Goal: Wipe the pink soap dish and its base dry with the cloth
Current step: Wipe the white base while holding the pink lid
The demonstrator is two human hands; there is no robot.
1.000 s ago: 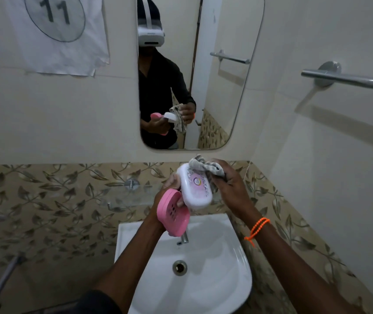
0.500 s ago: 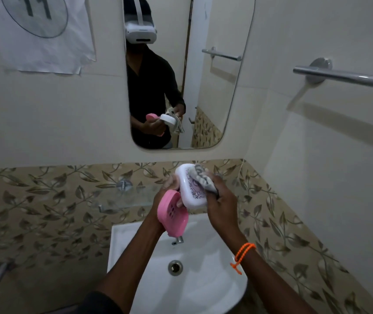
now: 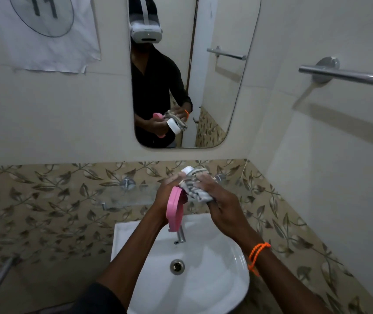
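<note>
Looking from the left, I see a paper sheet [image 3: 45, 32] marked 11 taped to the wall, and below it a band of leaf-patterned tiles [image 3: 33, 200] with a clear glass shelf [image 3: 124, 196] fixed to it. My left hand [image 3: 167, 193] is closed around two pieces at once: the pink soap dish [image 3: 174, 209], held on edge just above the tap [image 3: 181, 234], and the white base [image 3: 186, 170], of which I can see only the top corner poking out above the fingers. Just right of the pink piece, the striped cloth [image 3: 194, 189] is wrapped over the white base and pressed against it. My right hand [image 3: 221, 205] lies on the cloth with its fingers curled over it, gripping the fabric against the base. An orange bead bracelet [image 3: 257, 254] sits on that wrist. Both hands are held over the white sink [image 3: 215, 279], whose drain [image 3: 177, 266] shows below them. Above, the mirror [image 3: 226, 87] reflects the same grip: pink piece left, white piece and cloth right. Farthest right, a metal towel bar [image 3: 348, 75] is mounted on the side wall.
</note>
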